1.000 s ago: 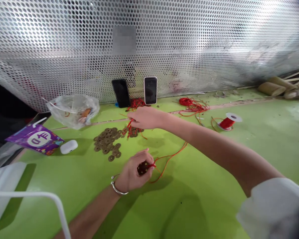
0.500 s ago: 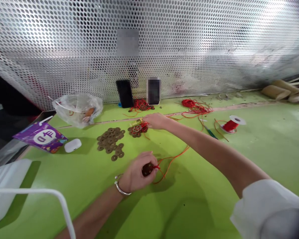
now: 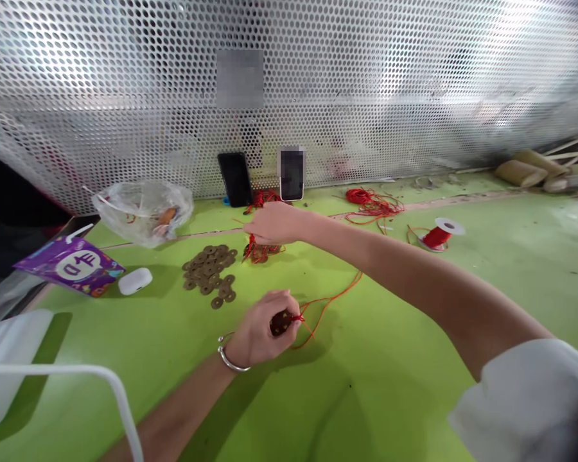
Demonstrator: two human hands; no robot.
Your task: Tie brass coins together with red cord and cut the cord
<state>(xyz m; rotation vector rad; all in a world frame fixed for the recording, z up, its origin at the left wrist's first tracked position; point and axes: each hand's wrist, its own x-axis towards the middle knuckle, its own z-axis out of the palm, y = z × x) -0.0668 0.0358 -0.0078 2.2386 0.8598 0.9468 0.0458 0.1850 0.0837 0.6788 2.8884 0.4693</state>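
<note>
My left hand (image 3: 264, 327) is closed around a dark brown piece with gold-coloured spots (image 3: 280, 323), and the fingers cover much of it. Red cord (image 3: 337, 297) is tied at its end and trails right over the green table. Farther back, my right hand (image 3: 274, 222) reaches across with bent, closed fingers; whatever they hold is hidden beneath them. Just below that hand lies a small heap of coins tied with red cord (image 3: 260, 252). A larger pile of loose brown coins with holes (image 3: 207, 266) spreads to its left.
Two phones, a black one (image 3: 235, 179) and a white-edged one (image 3: 291, 176), lean against the perforated metal panel (image 3: 366, 77). A red cord spool (image 3: 438, 236) and tangled red cord (image 3: 373, 202) lie right. A plastic bag (image 3: 139, 212), purple packet (image 3: 72, 264) and white case (image 3: 135, 281) stand left.
My right hand has moved left, now covering the yellow item seen beside its fingertips before. Its forearm now hides the dark green tool. The left hand keeps its hold on the brown piece.
</note>
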